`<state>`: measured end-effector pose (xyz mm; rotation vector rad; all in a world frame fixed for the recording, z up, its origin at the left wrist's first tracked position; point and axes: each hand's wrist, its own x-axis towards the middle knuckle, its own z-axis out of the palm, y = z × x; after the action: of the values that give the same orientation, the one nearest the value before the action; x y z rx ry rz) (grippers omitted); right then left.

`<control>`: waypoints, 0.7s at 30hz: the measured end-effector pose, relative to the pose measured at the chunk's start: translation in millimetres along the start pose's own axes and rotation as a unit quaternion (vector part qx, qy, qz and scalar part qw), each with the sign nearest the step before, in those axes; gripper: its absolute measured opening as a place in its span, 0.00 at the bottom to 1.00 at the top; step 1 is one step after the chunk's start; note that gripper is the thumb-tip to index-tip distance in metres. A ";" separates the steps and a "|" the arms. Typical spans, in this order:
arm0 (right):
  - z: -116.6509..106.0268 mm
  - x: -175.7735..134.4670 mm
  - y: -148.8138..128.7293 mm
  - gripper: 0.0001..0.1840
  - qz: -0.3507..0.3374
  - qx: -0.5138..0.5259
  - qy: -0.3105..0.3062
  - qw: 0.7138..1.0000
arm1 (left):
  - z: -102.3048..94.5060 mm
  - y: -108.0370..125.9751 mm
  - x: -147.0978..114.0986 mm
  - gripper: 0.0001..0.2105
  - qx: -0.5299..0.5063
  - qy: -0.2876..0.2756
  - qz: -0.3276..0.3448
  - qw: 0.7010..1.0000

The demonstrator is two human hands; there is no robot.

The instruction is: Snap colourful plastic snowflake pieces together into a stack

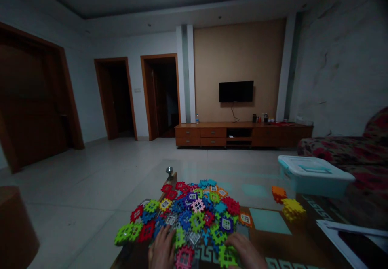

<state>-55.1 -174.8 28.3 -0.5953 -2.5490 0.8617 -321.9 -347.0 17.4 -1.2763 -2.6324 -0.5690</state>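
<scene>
A heap of colourful interlocking plastic tiles [197, 205], many with window-like centres, covers the near part of the glass-topped table. My left hand [162, 248] lies at the heap's near edge, its fingers stretched out beside a green tile [179, 237] and a pinkish-red tile [184, 257]. Bent around the edge of another green tile [226, 257], my right hand [247, 253] has its fingers on the far side and its thumb low at the frame's bottom. Part of each hand is cut off by the lower edge.
To the right sit a stack of yellow tiles [294, 210] and some orange tiles [279, 194]. Behind them stands a lidded storage box [317, 176]. A white-framed object [354, 236] lies at the near right. Past the table are a low TV cabinet [212, 133] and a floral sofa [342, 151].
</scene>
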 end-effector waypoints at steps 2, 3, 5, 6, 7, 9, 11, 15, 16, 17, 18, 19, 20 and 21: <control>4.5 6.2 -16.8 0.32 0.027 -0.008 -0.014 1.000 | -6.9 -2.1 -3.9 0.20 -0.017 -0.027 0.035 0.999; 6.9 11.0 -23.0 0.33 0.034 -0.019 -0.014 0.999 | -10.0 -1.4 -5.0 0.19 -0.023 -0.039 0.045 0.998; 11.1 21.4 -31.8 0.35 0.033 -0.043 -0.011 0.998 | -14.5 1.7 -5.5 0.18 -0.027 -0.053 0.044 0.997; 12.4 26.3 -34.9 0.35 0.029 -0.055 -0.011 0.998 | -15.5 3.4 -5.0 0.17 -0.028 -0.062 0.041 0.997; 13.1 30.8 -37.5 0.36 0.028 -0.066 -0.014 0.997 | -15.4 4.9 -4.2 0.17 -0.030 -0.064 0.038 0.997; 12.5 38.0 -41.7 0.35 0.027 -0.081 -0.022 0.996 | -12.2 6.1 -2.4 0.16 -0.035 -0.052 0.038 0.997; 10.2 42.4 -44.9 0.34 0.028 -0.090 -0.025 0.995 | -7.1 5.4 -1.3 0.16 -0.043 -0.034 0.043 0.998; 5.1 43.4 -46.3 0.29 0.035 -0.102 -0.022 0.994 | -5.2 4.8 -2.8 0.16 -0.060 -0.015 0.041 0.997; 4.1 42.7 -45.0 0.26 0.036 -0.103 -0.021 0.994 | -7.5 5.8 -3.5 0.15 -0.065 -0.017 0.041 0.997; 3.0 41.8 -42.9 0.23 0.037 -0.102 -0.021 0.994 | -10.7 7.3 -4.1 0.15 -0.067 -0.021 0.040 0.997; 1.9 40.7 -40.2 0.21 0.040 -0.100 -0.020 0.994 | -14.2 8.8 -4.4 0.14 -0.066 -0.028 0.037 0.997; 0.8 39.5 -36.9 0.21 0.042 -0.096 -0.020 0.994 | -17.8 10.3 -4.4 0.14 -0.062 -0.034 0.032 0.997; -0.5 38.1 -33.4 0.22 0.046 -0.093 -0.017 0.994 | -20.9 11.3 -4.0 0.13 -0.057 -0.037 0.028 0.997; -1.9 36.6 -30.0 0.24 0.047 -0.092 -0.014 0.995 | -23.3 11.8 -3.4 0.13 -0.053 -0.038 0.023 0.998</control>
<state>-92.9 -177.1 56.8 -0.7701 -2.6630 0.6752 -311.1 -352.2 40.8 -1.4120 -2.6582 -0.6749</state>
